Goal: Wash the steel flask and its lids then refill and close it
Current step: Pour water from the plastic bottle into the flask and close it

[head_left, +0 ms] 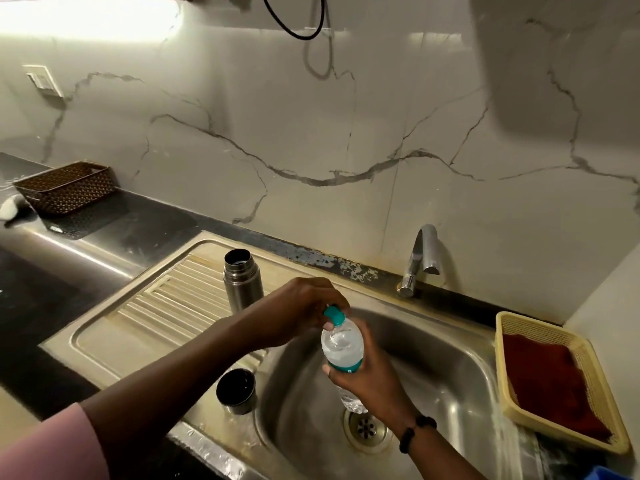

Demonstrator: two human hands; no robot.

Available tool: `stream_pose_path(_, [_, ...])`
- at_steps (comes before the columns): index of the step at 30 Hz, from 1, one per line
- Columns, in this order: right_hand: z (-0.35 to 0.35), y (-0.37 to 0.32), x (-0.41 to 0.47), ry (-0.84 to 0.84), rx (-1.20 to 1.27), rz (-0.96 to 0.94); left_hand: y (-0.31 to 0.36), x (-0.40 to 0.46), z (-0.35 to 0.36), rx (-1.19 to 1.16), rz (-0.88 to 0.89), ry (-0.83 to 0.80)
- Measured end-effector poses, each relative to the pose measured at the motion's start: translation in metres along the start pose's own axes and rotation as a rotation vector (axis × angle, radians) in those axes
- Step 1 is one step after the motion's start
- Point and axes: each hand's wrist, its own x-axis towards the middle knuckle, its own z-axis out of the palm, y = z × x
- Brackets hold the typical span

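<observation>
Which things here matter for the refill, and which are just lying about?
In play: steel flask, open on the drainboard; cup lid; water bottle in right hand; teal cap under left hand.
Idle: brown basket; yellow basket; tap.

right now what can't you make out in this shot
- Head view: whether the teal cap is loose or tight; the left hand grips over it.
- Water level inside the open steel flask: its mouth is dark.
- Plastic bottle label: covered by the right hand.
- Blue thing: cut off at the bottom right corner.
</observation>
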Motion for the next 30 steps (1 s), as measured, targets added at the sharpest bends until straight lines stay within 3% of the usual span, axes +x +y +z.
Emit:
stream_pose_path(6, [0.014,0.001,-0.007,-0.039,0.024,-0.013,-0.001,-0.017,0.023,0.084,-0.125,0.104])
stream_pose_path(13, [0.025,0.009,-0.005,-0.045,0.014,-0.007,0.001,-0.034,0.038,-0.103,-0.506,0.437])
stream_pose_path(20, [0.035,0.023,-0.004,-0.031,0.019,0.013,-0.006,-0.088,0.062,-0.329,-0.566,0.361])
stream_pose_path(30, [0.052,0.023,-0.005,-0.099,0.042,-0.001,-0.008,-0.175,0.116,-0.288,-0.784,0.391])
